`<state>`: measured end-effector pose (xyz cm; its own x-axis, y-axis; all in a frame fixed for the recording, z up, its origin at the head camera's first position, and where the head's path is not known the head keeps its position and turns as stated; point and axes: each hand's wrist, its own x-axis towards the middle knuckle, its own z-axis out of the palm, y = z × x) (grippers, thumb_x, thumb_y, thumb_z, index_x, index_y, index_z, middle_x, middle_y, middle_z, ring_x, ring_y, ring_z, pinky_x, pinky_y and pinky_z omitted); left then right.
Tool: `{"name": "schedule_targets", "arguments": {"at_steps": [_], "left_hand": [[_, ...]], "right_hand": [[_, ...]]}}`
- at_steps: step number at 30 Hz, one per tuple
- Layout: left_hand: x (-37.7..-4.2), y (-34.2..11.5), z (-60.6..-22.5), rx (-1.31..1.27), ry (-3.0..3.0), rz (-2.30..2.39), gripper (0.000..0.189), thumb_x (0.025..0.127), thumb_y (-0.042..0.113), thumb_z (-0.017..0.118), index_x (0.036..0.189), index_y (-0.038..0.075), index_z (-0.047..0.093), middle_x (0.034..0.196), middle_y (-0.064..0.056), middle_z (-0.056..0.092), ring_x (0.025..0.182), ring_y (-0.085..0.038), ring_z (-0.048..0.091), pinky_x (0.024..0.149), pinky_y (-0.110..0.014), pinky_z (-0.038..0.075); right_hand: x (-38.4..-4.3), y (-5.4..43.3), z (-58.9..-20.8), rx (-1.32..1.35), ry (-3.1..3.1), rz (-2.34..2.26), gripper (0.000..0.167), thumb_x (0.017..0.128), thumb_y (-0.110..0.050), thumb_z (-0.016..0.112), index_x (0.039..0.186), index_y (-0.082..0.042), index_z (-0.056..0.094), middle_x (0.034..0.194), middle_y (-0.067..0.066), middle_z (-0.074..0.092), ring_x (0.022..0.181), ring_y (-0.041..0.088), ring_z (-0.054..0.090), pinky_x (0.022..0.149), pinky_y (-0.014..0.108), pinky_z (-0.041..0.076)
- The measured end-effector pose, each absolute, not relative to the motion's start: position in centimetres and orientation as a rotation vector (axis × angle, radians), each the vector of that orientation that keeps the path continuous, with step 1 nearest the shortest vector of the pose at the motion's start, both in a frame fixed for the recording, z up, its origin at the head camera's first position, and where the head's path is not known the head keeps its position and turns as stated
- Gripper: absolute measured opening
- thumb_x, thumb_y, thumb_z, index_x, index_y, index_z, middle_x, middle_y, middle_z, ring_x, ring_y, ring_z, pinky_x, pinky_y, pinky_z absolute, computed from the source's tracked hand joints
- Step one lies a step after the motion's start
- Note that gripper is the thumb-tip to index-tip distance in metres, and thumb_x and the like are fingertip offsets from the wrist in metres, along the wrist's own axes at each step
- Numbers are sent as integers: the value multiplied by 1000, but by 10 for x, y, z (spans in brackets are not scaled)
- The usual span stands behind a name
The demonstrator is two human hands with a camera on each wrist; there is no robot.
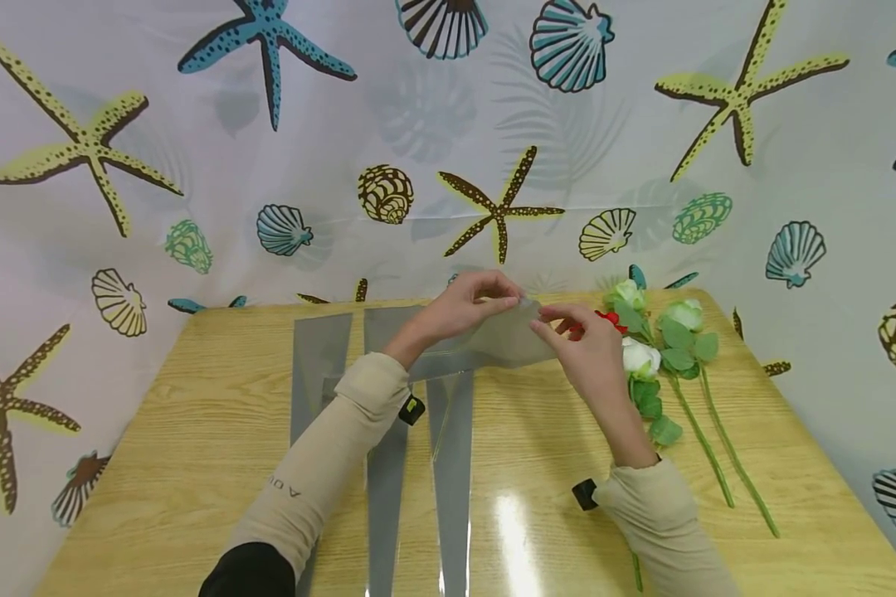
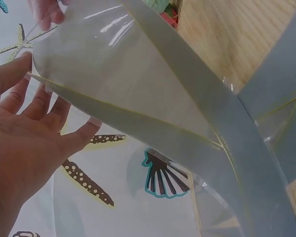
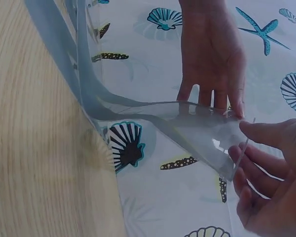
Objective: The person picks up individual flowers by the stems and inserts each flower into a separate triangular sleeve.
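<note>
A translucent plastic flower sleeve (image 1: 504,336) with grey borders and thin gold lines is held up over the far side of the table. My left hand (image 1: 469,308) pinches its wide end at one corner, several fingers spread behind the film in the left wrist view. At the opposite corner of that end, my right hand (image 1: 590,348) pinches the edge between thumb and fingers. In the right wrist view the sleeve (image 3: 197,126) stretches between both hands, its narrow part trailing toward the table. More grey-bordered sleeves (image 1: 455,481) lie flat beneath my left arm.
White artificial roses (image 1: 642,358) with green leaves and long stems lie on the wooden table (image 1: 538,464), right of my right hand. Something red (image 1: 612,320) shows beside them. A curtain (image 1: 328,141) printed with starfish and shells hangs behind the table's far edge.
</note>
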<state>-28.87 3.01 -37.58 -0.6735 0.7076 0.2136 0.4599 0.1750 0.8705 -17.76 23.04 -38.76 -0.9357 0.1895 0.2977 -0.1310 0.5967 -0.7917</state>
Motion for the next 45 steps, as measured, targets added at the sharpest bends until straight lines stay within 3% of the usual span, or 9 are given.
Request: {"name": "schedule_targets", "arguments": {"at_steps": [4, 9, 12, 16, 22, 31, 39, 43, 45], "left_hand": [[-288, 31, -378, 1130, 2203, 1495, 19, 109, 17, 60, 119, 6, 72, 130, -12, 70, 122, -23, 67, 108, -40, 53], [-289, 31, -380, 1132, 2175, 1496, 25, 107, 18, 64, 129, 10, 69, 138, -9, 67, 130, -25, 64, 111, -44, 52], [-289, 30, -381, 1124, 2149, 1517, 39, 104, 18, 68, 142, 12, 61, 147, -8, 63, 137, -28, 60, 118, -53, 45], [-291, 28, -385, 1089, 2117, 1560, 47, 103, 16, 69, 148, 10, 55, 151, -10, 60, 139, -32, 59, 120, -58, 42], [-298, 23, -393, 1016, 2096, 1511, 44, 104, 23, 69, 145, 14, 59, 148, -9, 61, 139, -30, 59, 115, -48, 50], [-305, 17, -404, 879, 2048, 1413, 28, 106, 38, 63, 122, 19, 75, 130, -2, 70, 123, -22, 63, 113, -63, 45], [-308, 21, -410, 885, 1993, 1561, 29, 109, 33, 59, 134, 19, 68, 137, -7, 68, 124, -25, 68, 112, -64, 46], [-307, 23, -409, 902, 1953, 1572, 34, 111, 33, 55, 140, 19, 66, 145, -6, 65, 128, -25, 66, 113, -57, 50], [-307, 24, -408, 901, 1948, 1560, 32, 112, 33, 54, 135, 17, 69, 141, -6, 66, 128, -24, 65, 111, -52, 52]], "right_hand": [[-178, 233, -389, -41, -2584, 1189, 31, 98, -37, 77, 118, -13, 80, 111, 10, 80, 88, 23, 62, 69, 29, 46], [-178, 237, -390, 8, -2656, 1151, 29, 99, -36, 75, 114, -12, 82, 114, 13, 80, 99, 32, 68, 99, 52, 40], [-177, 240, -390, 18, -2676, 1223, 30, 101, -37, 73, 118, -13, 81, 124, 13, 78, 110, 35, 68, 105, 57, 39], [-176, 243, -389, 24, -2676, 1319, 34, 102, -40, 71, 121, -13, 79, 129, 13, 76, 123, 35, 68, 98, 55, 53], [-178, 244, -388, 52, -2645, 1352, 34, 101, -41, 72, 118, -12, 79, 123, 12, 78, 122, 33, 71, 102, 56, 55], [-177, 246, -387, 99, -2639, 1402, 29, 100, -36, 74, 114, -11, 80, 119, 12, 79, 117, 32, 74, 100, 53, 57], [-176, 249, -382, 125, -2666, 1438, 29, 103, -39, 70, 116, -13, 77, 121, 10, 79, 118, 30, 73, 97, 48, 56], [-179, 250, -383, 141, -2683, 1528, 31, 106, -42, 64, 117, -14, 72, 125, 6, 79, 94, 18, 67, 77, 35, 45], [-181, 251, -384, 163, -2681, 1583, 31, 107, -42, 62, 118, -13, 69, 127, 6, 78, 75, 14, 51, 66, 33, 37]]}}
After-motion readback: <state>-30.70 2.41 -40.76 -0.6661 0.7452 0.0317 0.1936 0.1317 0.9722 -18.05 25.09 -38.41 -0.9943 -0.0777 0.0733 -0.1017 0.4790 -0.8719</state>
